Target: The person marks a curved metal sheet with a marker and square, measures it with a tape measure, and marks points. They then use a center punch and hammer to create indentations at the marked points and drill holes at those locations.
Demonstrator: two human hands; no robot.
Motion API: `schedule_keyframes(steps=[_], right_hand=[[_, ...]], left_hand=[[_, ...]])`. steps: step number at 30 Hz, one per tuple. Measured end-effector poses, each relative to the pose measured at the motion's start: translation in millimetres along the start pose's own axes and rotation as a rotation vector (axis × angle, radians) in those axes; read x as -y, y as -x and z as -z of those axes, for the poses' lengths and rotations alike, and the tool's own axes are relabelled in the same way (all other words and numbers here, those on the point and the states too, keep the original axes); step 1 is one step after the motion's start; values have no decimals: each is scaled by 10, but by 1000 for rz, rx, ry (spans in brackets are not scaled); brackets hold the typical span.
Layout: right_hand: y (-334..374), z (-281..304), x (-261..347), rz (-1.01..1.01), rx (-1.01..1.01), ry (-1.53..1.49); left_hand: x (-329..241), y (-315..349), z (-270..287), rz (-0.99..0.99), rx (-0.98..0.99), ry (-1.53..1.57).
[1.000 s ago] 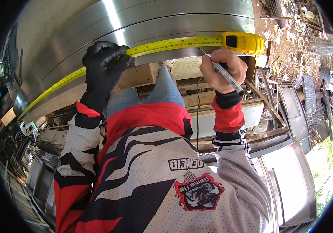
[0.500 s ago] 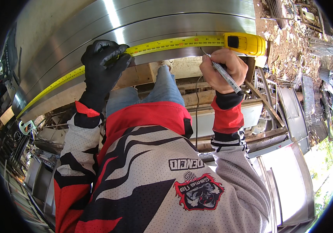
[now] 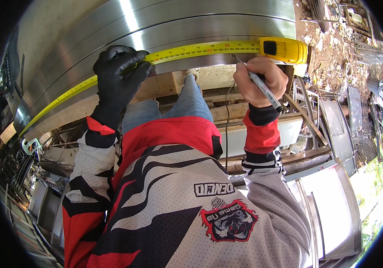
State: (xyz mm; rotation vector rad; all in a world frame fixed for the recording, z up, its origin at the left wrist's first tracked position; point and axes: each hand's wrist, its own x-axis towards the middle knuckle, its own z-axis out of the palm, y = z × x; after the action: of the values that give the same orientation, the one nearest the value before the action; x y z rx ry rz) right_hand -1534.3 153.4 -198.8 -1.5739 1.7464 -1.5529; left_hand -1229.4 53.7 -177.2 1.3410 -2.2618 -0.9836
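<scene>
Little had changed since a second ago; gloved left hand [image 3: 119, 73] still pinned yellow tape measure [image 3: 191, 50] flat on steel sheet [image 3: 164, 22]; right hand [image 3: 259, 80] clenched marker [image 3: 263, 89], tip at tape edge, marking unfinished.

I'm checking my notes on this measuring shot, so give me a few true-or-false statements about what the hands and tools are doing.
1. The left hand wears a black glove. True.
2. The right hand holds a screwdriver. False: it holds a grey marker pen, tip at the shiny curved sheet metal.
3. The yellow tape measure blade lies along the sheet metal. True.
4. The yellow tape measure case sits beside the left hand. False: it lies just above the right hand.
5. Both hands are gloved. False: the right is bare.
</scene>
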Motion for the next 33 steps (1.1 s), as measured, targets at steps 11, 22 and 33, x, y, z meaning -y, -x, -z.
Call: schedule_keyframes(steps=[11,22,33], right_hand=[[-10,-13,-3,18,14,35],[-9,-34,-7,41,-16,49],[-3,-48,-23,67,-53,43]], left_hand=[[6,10,-12,-7,-15,-1],[-8,4,-4,-18,-33,-25],[-15,-7,4,-35,-16,-52]])
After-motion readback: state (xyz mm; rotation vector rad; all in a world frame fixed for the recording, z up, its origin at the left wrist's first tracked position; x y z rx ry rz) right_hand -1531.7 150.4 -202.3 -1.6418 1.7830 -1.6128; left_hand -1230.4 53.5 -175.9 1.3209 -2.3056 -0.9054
